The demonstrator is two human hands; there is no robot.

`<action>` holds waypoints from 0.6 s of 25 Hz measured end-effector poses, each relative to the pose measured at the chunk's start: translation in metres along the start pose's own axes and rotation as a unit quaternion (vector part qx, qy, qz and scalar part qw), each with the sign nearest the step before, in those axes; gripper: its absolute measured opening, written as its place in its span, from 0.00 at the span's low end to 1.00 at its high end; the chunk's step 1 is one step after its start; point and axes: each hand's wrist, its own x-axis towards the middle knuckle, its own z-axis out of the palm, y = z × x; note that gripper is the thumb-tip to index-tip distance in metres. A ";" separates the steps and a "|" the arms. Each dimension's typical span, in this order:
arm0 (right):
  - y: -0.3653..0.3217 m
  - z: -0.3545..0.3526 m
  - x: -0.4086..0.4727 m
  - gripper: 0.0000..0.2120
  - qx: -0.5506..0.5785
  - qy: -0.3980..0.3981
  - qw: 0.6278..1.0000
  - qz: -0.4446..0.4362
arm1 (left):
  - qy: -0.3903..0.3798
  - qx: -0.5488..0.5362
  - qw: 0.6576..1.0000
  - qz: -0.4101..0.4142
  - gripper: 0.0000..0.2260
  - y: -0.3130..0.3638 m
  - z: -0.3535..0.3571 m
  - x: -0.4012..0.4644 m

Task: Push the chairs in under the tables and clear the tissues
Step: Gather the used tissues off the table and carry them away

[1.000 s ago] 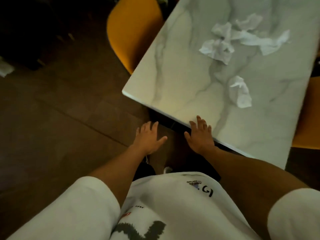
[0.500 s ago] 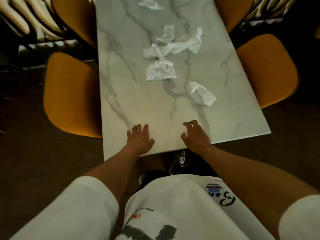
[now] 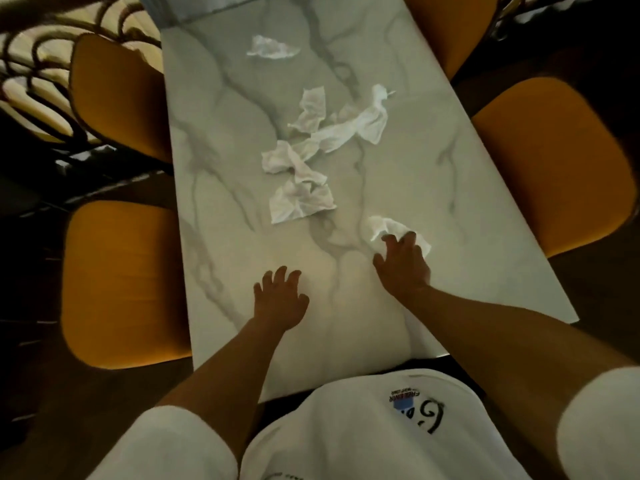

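Observation:
A white marble table (image 3: 225,258) stretches away from me with several crumpled white tissues on it. My right hand (image 3: 401,265) lies over the nearest tissue (image 3: 384,226), fingertips touching it, fingers spread. My left hand (image 3: 278,299) hovers open over the bare tabletop near the front edge. A bigger heap of tissues (image 3: 311,168) sits mid-table, and one more tissue (image 3: 272,48) lies farther back. Orange chairs stand along both sides: near left (image 3: 121,282), far left (image 3: 117,95), near right (image 3: 557,164), far right (image 3: 450,26).
A dark floor surrounds the table. A curved black metal frame (image 3: 38,74) stands at the back left behind the far left chair. My white shirt fills the bottom of the view.
Both hands have moved forward over the table. My right hand has reached the nearest tissue, and the view has closed in on the table.

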 end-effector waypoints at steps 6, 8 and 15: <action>-0.025 0.002 0.042 0.25 -0.041 -0.004 0.999 0.022 | 0.075 0.010 0.997 0.027 0.28 0.014 -0.038 0.064; -0.020 0.006 0.043 0.21 -0.031 -0.019 0.999 0.039 | 0.122 0.019 0.991 0.056 0.27 0.014 -0.051 0.093; -0.014 0.013 0.056 0.04 0.042 -0.020 0.998 -0.037 | 0.175 0.007 0.983 0.059 0.22 0.023 -0.062 0.173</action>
